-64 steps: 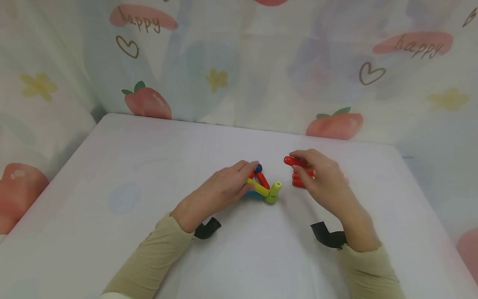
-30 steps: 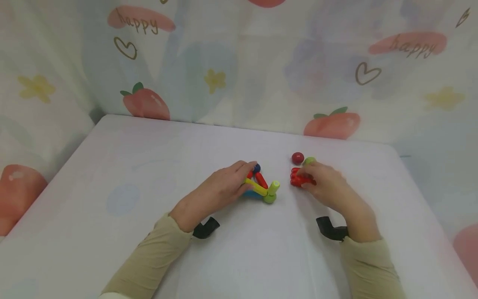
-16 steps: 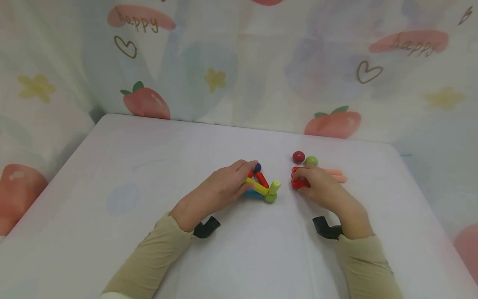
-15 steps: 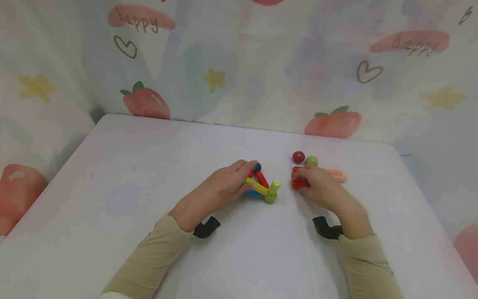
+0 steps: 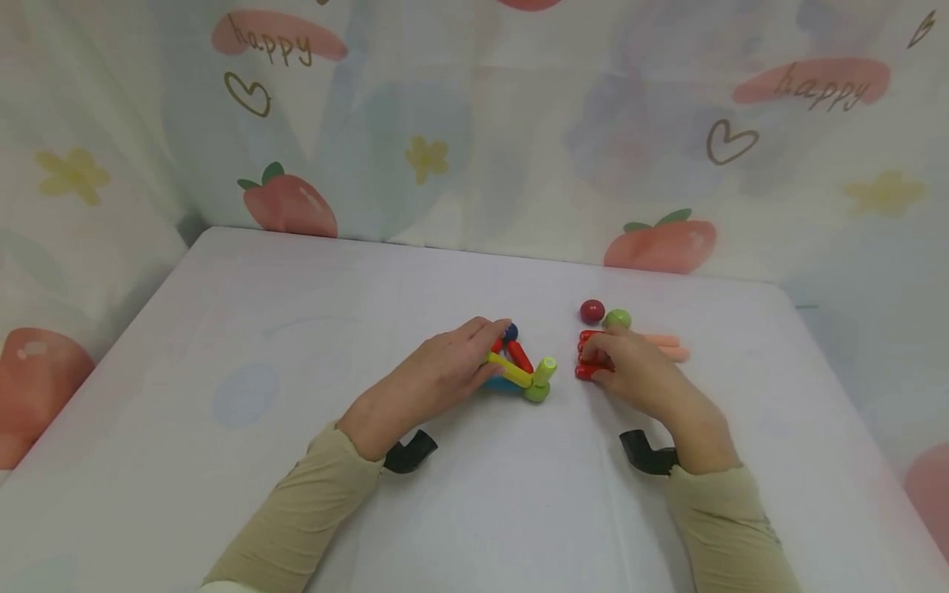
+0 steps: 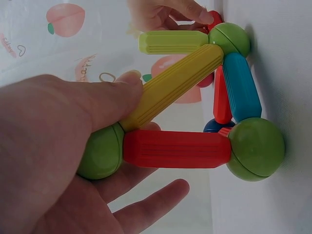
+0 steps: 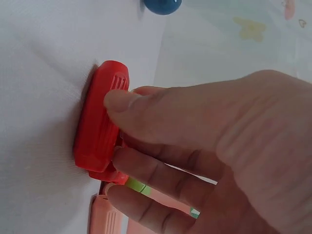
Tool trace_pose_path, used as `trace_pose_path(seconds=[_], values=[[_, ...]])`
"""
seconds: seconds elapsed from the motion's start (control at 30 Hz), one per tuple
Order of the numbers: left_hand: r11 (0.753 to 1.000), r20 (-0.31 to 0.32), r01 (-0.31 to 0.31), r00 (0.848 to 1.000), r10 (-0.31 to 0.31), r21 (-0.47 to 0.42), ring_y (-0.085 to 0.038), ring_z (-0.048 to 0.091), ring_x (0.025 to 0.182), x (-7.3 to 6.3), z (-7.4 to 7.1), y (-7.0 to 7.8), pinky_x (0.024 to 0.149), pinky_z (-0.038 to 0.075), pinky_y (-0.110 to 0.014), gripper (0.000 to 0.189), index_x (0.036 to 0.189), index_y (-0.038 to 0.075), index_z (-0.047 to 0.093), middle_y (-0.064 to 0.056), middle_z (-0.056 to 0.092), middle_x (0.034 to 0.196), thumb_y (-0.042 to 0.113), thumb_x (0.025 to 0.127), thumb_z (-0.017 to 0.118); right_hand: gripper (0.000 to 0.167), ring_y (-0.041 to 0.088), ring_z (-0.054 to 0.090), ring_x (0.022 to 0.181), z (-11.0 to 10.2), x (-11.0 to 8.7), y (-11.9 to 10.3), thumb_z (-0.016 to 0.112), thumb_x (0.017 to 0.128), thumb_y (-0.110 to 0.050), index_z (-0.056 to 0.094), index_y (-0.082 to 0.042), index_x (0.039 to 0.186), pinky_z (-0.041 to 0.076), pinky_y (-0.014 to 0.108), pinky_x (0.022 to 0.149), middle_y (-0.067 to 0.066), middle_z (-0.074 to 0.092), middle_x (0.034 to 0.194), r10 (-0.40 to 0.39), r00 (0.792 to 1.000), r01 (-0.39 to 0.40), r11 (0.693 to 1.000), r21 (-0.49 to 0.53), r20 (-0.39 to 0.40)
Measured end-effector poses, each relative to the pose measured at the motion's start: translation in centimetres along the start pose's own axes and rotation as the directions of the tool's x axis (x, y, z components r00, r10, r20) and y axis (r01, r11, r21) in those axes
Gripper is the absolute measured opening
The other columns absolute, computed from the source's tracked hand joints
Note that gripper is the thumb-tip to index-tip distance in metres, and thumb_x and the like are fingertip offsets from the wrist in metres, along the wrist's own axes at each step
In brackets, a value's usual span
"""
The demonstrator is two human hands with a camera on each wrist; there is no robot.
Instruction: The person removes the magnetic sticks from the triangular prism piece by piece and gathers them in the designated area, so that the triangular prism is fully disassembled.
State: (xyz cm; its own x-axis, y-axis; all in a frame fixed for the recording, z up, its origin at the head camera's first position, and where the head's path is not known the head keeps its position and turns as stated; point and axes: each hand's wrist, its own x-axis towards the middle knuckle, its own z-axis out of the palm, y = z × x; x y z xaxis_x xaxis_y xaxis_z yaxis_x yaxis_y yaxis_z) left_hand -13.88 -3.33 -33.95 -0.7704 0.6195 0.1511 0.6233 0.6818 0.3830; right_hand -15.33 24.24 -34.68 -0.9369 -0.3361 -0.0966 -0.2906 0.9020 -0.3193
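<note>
My left hand holds a frame of magnetic rods and balls standing on the table. Its thumb presses the yellow rod beside a green ball held in the palm. A red rod drops from that ball to a lower green ball, joined by a blue rod to another. A light-green rod sticks up from the right corner, and a dark blue ball sits at the back. My right hand pinches a loose red rod at the near side of several red rods, partly hidden by its fingers.
Behind the red rods lie a red ball and a green ball. Peach rods lie to the right of my right fingers. A patterned curtain rises behind the white table.
My right hand has lowered a raised red rod to the other red rods. Lately the nearest red rod has shifted slightly toward me, apart from the rest. My left hand stays on the frame.
</note>
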Motion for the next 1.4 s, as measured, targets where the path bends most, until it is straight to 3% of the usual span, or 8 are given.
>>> trace_pose_path(seconds=[0.17,0.27,0.4,0.5,0.6,0.73,0.93,1.4], values=[[1.000,-0.003,-0.003,1.000,0.003,0.002,-0.018,0.064,0.105,0.0,0.0,0.0,0.094,0.056,-0.030,0.060,0.145,0.003,0.043,-0.010,0.059,0.131,0.023,0.095,0.068,0.018,0.023,0.058,0.091,-0.5,-0.1,-0.5,0.072,0.088,-0.003,0.069,-0.006,0.105,0.058,0.040,0.079,0.007,0.065,0.095,-0.022,0.999,0.025,0.998,0.061,-0.050],[1.000,0.011,0.010,1.000,-0.010,0.002,-0.018,0.064,0.107,0.1,-0.1,0.1,0.095,0.056,-0.030,0.061,0.146,0.004,0.042,-0.010,0.059,0.132,0.023,0.095,0.068,0.021,0.023,0.058,0.096,-0.8,-0.4,-1.0,0.068,0.090,-0.003,0.069,-0.005,0.111,0.057,0.042,0.083,0.008,0.067,0.101,-0.086,0.992,0.096,0.989,0.116,-0.091],[1.000,0.023,0.020,1.000,-0.020,0.001,-0.018,0.064,0.107,0.1,-0.1,0.1,0.096,0.055,-0.031,0.061,0.147,0.005,0.041,-0.010,0.058,0.133,0.024,0.095,0.067,0.025,0.019,0.063,0.098,-0.9,-0.6,-1.6,0.066,0.091,0.000,0.067,-0.006,0.115,0.057,0.040,0.086,0.007,0.069,0.108,-0.191,0.973,0.213,0.956,0.199,-0.126],[1.000,0.017,0.012,1.000,-0.012,0.004,-0.019,0.064,0.106,0.1,-0.1,0.1,0.095,0.055,-0.031,0.060,0.146,0.004,0.042,-0.010,0.059,0.132,0.024,0.095,0.067,0.029,0.016,0.066,0.099,-0.9,-0.7,-2.1,0.066,0.091,-0.001,0.065,-0.010,0.119,0.058,0.033,0.087,0.003,0.069,0.113,-0.235,0.968,0.251,0.929,0.271,-0.092],[1.000,0.007,0.003,1.000,-0.003,0.006,-0.019,0.065,0.105,0.1,0.0,0.0,0.094,0.056,-0.030,0.060,0.145,0.004,0.043,-0.011,0.059,0.132,0.023,0.095,0.068,0.033,0.016,0.066,0.104,-0.6,-0.7,-2.6,0.066,0.092,-0.003,0.063,-0.012,0.124,0.057,0.031,0.089,0.003,0.067,0.118,-0.255,0.967,0.249,0.909,0.335,-0.026],[1.000,-0.009,-0.014,1.000,0.014,0.011,-0.019,0.065,0.106,0.1,0.0,0.0,0.093,0.056,-0.030,0.060,0.145,0.003,0.043,-0.011,0.059,0.132,0.023,0.094,0.068,0.031,0.015,0.066,0.104,-0.2,-0.6,-3.1,0.066,0.092,-0.005,0.064,-0.014,0.122,0.057,0.036,0.091,0.002,0.067,0.118,-0.258,0.966,0.234,0.903,0.360,0.021],[0.999,-0.024,-0.037,0.999,0.037,0.021,-0.019,0.065,0.103,0.0,0.0,0.0,0.090,0.057,-0.029,0.058,0.143,0.002,0.044,-0.011,0.060,0.130,0.021,0.094,0.069,0.024,0.011,0.065,0.098,0.3,-0.4,-3.4,0.065,0.092,-0.006,0.067,-0.018,0.113,0.057,0.038,0.092,-0.006,0.069,0.106,-0.235,0.971,0.209,0.920,0.333,0.042],[0.999,-0.024,-0.045,0.999,0.046,0.014,-0.015,0.060,0.082,0.0,0.0,0.0,0.075,0.058,-0.025,0.041,0.129,0.006,0.055,-0.007,0.061,0.108,0.021,0.094,0.069,0.022,0.016,0.068,0.101,0.3,-0.3,-3.4,0.066,0.093,-0.008,0.067,-0.019,0.112,0.058,0.039,0.092,-0.004,0.069,0.109,-0.227,0.973,0.199,0.922,0.331,0.049]])
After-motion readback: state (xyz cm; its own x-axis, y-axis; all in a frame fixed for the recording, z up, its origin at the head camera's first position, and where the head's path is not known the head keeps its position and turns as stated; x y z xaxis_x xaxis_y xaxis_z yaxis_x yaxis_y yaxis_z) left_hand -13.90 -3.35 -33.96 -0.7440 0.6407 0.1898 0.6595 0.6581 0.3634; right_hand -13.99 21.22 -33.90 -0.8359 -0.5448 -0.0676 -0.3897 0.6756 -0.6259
